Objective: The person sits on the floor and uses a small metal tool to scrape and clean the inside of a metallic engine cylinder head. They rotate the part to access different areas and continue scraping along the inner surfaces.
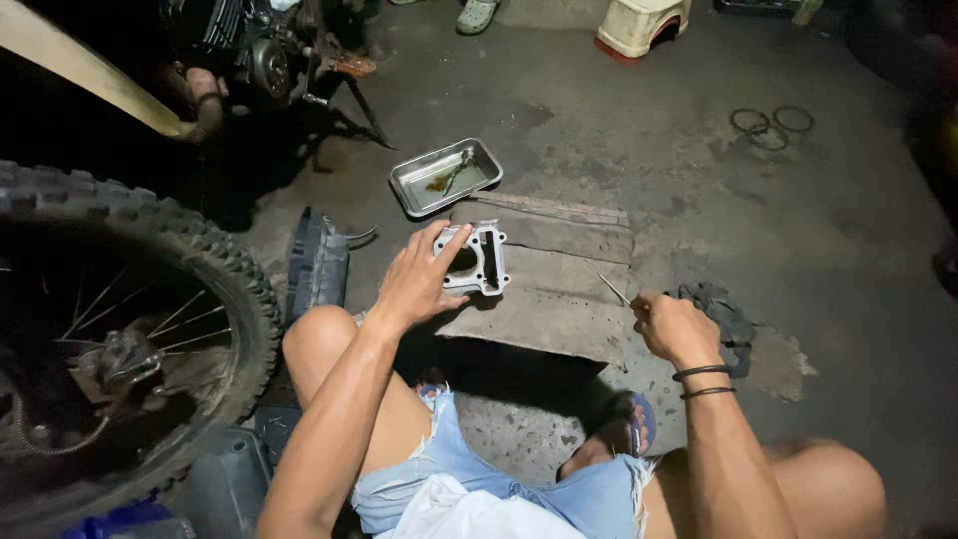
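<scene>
**Engine cylinder block steadied on a board**

Here the left hand (pixel 414 284) clamps the grey cast-metal cylinder block (pixel 475 260) on a worn wooden board (pixel 559 289); rigid and probably heavy, it is best gripped by its outer walls. The right hand (pixel 676 327) pinches a thin metal tool (pixel 613 289), possibly a pick. Beyond lies a shiny steel tray (pixel 445 177).

packages: none in view | labels: none | signs: none | screens: none | scene holds only bare metal parts, tools and concrete floor (pixel 699 200)

Motorcycle workshop: wheel (pixel 110 329), oily floor (pixel 619 140)
</scene>
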